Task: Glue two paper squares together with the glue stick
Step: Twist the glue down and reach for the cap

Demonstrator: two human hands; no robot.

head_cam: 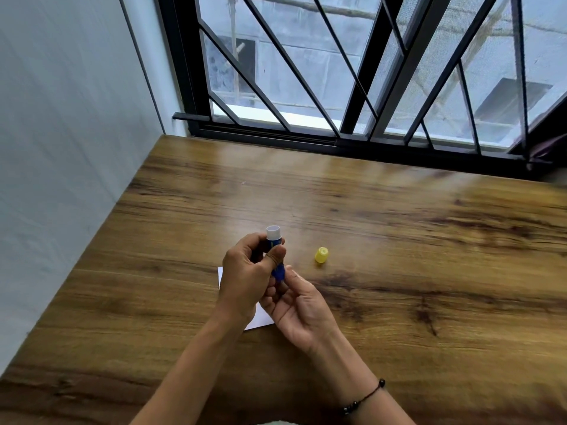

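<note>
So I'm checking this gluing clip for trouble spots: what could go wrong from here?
The yellow cap lies loose on the table and might roll off. The paper is mostly hidden under both hands, so it may shift or crease. The left hand holds the glue stick uncapped, so it could smear.

Both hands meet: left hand [245,277] curled tight, right hand [299,305] pinching below it.

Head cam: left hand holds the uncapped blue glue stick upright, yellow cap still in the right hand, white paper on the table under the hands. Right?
Not the cap. The head view shows the small yellow plastic cap lying on the wooden table, right of both hands. The right hand touches the base of the blue glue stick. The rest holds.
</note>
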